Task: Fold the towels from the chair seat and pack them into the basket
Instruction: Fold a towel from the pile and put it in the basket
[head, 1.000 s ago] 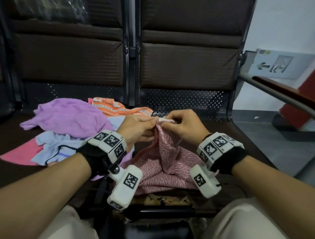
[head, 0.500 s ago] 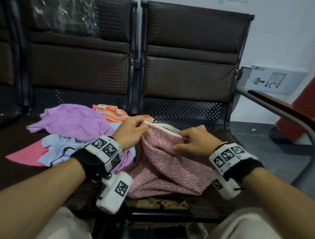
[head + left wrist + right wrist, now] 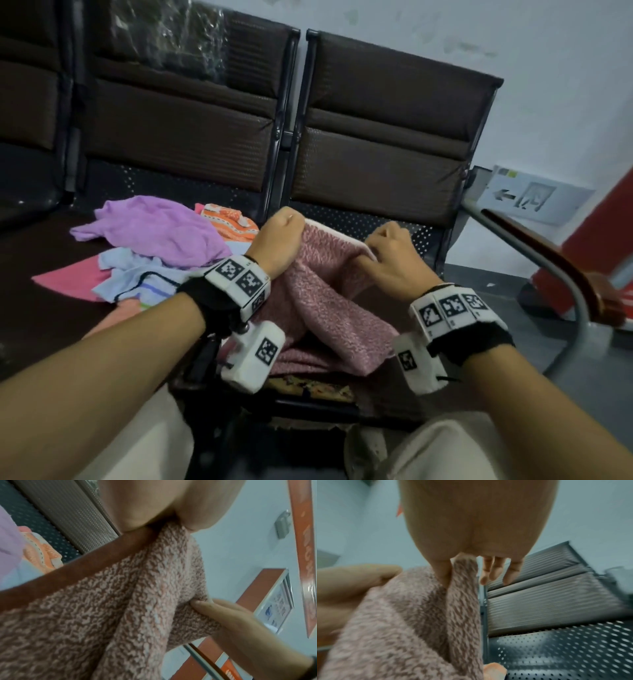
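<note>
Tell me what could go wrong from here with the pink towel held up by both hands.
The right hand pinches the pink towel with only thumb and one finger, so that corner might slip. The towel's lower part lies bunched on the chair seat near its front edge and could slide off.

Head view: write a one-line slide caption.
Both hands, left hand and right hand, hold a pink towel up by its top edge over the chair seat.

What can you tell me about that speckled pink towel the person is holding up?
The speckled pink towel looks like thick, nubbly terry, mottled pink and white, with a smooth reddish-brown band along one edge and a pale border along the top. The left hand and right hand each pinch its top edge, holding it spread between them. Its lower part sags in folds onto the chair seat, beside a pile of other cloths.
</note>
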{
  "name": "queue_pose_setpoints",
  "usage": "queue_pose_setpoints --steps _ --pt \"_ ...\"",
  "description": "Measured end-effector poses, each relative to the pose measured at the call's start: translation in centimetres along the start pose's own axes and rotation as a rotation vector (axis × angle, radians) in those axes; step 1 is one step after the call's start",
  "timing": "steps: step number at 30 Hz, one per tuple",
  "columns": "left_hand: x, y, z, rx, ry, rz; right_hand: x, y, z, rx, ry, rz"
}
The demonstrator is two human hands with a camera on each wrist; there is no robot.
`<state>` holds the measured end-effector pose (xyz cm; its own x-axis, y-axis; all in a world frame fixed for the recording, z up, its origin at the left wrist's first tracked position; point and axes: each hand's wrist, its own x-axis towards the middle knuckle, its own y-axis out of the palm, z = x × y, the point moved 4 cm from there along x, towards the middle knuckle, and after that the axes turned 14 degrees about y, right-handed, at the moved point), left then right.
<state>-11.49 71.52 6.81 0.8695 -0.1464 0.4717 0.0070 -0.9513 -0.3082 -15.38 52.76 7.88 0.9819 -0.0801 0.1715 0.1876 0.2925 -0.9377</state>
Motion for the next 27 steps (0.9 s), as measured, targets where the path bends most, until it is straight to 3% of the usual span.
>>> queue_pose_setpoints --steps 3,6,12,17,20,23,27 --pt "1.2 -0.7 -1.5 -0.038 0.055 -0.018 0.4 -2.0 -1.0 0.276 0.09 0.072" --pt "3.6 -2.3 -2.8 0.072 0.137 0.023 1.4 -4.7 -0.9 0.45 0.099 -0.046" --pt "9.9 -5.2 -5.3 0.409 0.232 -0.005 6.1 -9.3 1.4 0.253 0.022 -0.105" --pt "13.4 -5.8 -9.0 0.365 0.323 -0.124 7.8 -13.8 2.9 0.299 0.0 -0.448" --pt "13.6 -6.1 -10.3 0.278 0.406 -0.148 7.1 -15.2 3.1 0.428 -0.047 -0.565" --pt "11.5 -5.5 -9.1 0.246 0.412 -0.124 5.6 -14.2 2.2 0.423 -0.029 -0.537" --pt "6.8 -3.7 -5.4 0.261 0.319 0.002 2.9 -10.5 0.4 0.334 0.057 -0.354"
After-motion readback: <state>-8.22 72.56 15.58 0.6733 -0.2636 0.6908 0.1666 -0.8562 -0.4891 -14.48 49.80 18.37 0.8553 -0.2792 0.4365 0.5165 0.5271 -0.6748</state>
